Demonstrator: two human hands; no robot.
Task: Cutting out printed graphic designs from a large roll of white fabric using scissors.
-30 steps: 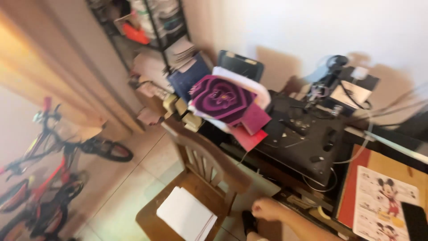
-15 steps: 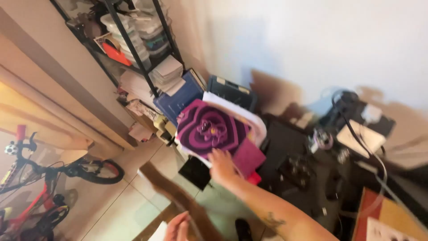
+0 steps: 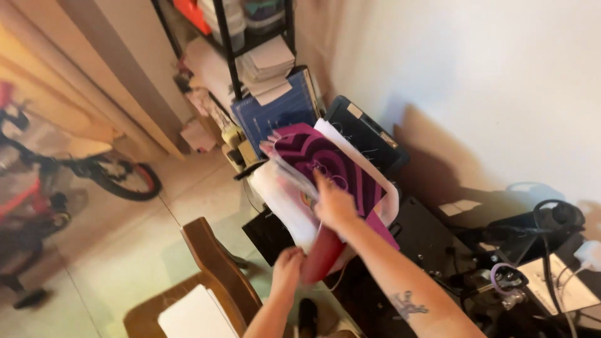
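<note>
A stack of fabric pieces lies on a dark table, topped by a purple cloth [image 3: 325, 159] with a heart pattern and white sheets [image 3: 285, 200] under it. My right hand [image 3: 333, 203] presses flat on the purple cloth, fingers spread. My left hand [image 3: 288, 266] reaches up from below and grips the lower edge of the stack, at a red piece [image 3: 322, 253]. The stack is lifted and tilted between both hands.
A wooden chair [image 3: 216, 269] with white paper [image 3: 194, 313] on its seat stands below. A metal shelf [image 3: 231, 44] holds papers and boxes at the top. A bicycle [image 3: 56, 181] stands left. Cables and a black machine [image 3: 538, 231] fill the right side.
The view has swung closer to the stack. My right hand has moved further onto the purple cloth and my left hand has risen from near the chair to the stack's lower edge.
</note>
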